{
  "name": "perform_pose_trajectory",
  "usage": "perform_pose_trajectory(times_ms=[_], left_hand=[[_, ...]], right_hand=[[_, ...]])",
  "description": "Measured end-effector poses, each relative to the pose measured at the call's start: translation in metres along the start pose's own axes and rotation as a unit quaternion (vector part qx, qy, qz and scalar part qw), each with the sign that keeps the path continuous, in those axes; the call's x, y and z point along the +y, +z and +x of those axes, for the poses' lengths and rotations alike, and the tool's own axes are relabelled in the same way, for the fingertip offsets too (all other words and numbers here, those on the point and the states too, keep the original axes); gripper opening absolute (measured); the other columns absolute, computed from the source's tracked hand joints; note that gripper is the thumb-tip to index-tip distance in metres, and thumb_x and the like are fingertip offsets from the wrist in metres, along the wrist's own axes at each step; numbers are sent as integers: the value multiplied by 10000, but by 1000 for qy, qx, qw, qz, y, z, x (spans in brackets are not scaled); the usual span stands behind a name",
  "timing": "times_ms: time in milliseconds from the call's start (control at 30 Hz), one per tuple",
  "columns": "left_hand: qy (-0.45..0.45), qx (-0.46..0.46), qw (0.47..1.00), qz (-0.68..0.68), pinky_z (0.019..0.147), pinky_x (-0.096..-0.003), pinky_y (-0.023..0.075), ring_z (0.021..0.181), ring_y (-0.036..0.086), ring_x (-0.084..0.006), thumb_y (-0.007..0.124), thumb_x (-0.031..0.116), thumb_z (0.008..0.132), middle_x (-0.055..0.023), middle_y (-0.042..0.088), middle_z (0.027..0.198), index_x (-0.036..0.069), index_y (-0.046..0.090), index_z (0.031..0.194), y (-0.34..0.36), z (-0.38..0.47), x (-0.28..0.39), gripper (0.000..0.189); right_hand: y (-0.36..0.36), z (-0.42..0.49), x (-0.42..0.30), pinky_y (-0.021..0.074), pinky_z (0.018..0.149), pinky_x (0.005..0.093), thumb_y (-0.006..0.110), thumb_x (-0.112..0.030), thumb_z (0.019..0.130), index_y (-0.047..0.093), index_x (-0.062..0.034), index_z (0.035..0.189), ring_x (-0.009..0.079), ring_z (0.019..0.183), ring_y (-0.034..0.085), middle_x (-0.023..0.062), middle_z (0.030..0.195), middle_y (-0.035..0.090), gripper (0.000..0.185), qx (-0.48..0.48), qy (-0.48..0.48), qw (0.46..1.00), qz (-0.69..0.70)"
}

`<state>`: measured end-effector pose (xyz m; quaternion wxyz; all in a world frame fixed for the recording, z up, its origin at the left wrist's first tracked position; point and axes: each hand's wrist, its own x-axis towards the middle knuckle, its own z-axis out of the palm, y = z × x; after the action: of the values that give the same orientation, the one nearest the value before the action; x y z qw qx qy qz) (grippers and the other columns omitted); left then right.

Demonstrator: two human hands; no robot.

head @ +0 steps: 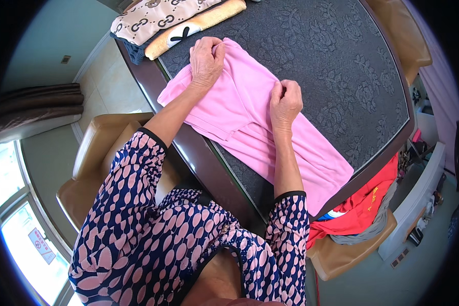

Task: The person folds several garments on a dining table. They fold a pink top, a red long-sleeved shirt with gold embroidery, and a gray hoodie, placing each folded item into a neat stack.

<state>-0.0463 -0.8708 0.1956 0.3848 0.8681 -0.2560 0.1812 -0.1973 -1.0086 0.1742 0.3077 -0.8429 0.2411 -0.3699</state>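
Note:
A pink knit garment (pixel 248 103) lies spread at a slant over the near edge of a table with a dark, flower-embossed top (pixel 329 69). My left hand (pixel 207 63) pinches its upper edge, near the far left corner. Further right along the same edge, my right hand (pixel 286 100) is closed on the fabric with thumb and fingers. The garment's lower right end reaches the table's corner. Which kind of garment it is, I cannot tell for sure.
Folded textiles, one beige with bear prints (pixel 153 21) and one tan (pixel 199 28), lie at the table's far left. Tan chairs (pixel 111 149) stand around it; red and grey clothes (pixel 363 214) are heaped on the chair at the right corner.

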Motion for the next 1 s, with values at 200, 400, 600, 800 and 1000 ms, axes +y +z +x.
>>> perform_pose_trajectory(times_ms=[200,400,600,800,1000], left_hand=[[-104,-59,992,-36,730,-366,388,828,559,-237,599,130,815,-72,591,819,73,574,851,-1,1,-1,72],[190,-55,980,-12,879,-399,386,1033,532,-273,596,115,813,-99,578,1084,66,587,1019,-9,-5,15,212],[247,-302,901,191,1058,-511,208,1356,220,-303,494,376,875,-104,271,1454,126,340,1380,-43,-32,27,584],[170,-342,885,267,1074,-525,168,1376,160,-323,449,430,898,-100,185,1497,149,284,1421,-81,-41,9,616],[141,-325,886,299,1074,-512,181,1365,207,-298,448,409,896,-101,226,1485,164,288,1421,-100,-60,-13,601]], right_hand=[[1,-2,1,446,500,362,613,-46,755,517,-60,735,263,548,561,88,680,550,99,27,19,999,-31],[-6,-1,3,462,509,359,621,-71,754,519,-60,753,270,565,577,91,701,572,102,14,-11,996,-86],[-11,0,4,465,496,349,635,-70,740,528,-65,754,255,559,582,80,708,585,108,10,-25,994,-107],[-9,-1,7,462,483,342,636,-77,745,530,-70,745,246,547,579,72,694,585,105,9,-31,993,-112],[-5,3,13,469,512,350,630,-93,751,552,-71,727,261,559,585,77,705,598,84,13,-36,995,-93]])
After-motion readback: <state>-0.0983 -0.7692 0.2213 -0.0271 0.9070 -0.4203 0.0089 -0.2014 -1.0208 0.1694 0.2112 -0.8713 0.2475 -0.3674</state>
